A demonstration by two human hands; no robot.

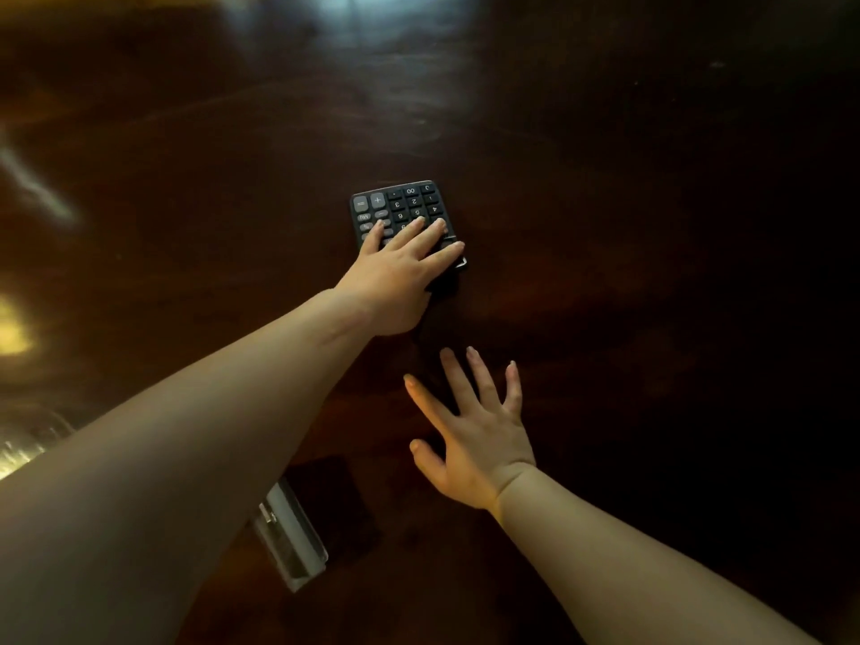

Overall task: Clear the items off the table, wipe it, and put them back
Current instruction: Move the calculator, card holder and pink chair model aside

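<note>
1. Nearest the camera, under the left forearm, a clear plastic holder (291, 535) sits on the dark table (651, 225) with a flat dark item (335, 500) touching its right side; what that item is cannot be told in this light.

2. Farther out, the calculator (402, 211) lies flat, roughly mid-table. Its key legends read upside down from this view, so its display end points back toward the person, hidden under the hand.

3. Its long axis runs nearly straight away from the person, tipped slightly to the right at the near end.

4. The left hand (400, 277) rests palm-down on the near half of the calculator, fingers (419, 235) spread over the keys. It is laid flat, not curled round an edge, so it presses rather than grips.

5. The right hand (474, 435) hovers spread and empty, nearer the person and just right of the calculator's near end, apart from it.

6. Judged from this, the left hand is the one in place; whether it is setting the calculator down or about to slide it cannot be told. A lift would call for fingers hooked under a long side.
</note>
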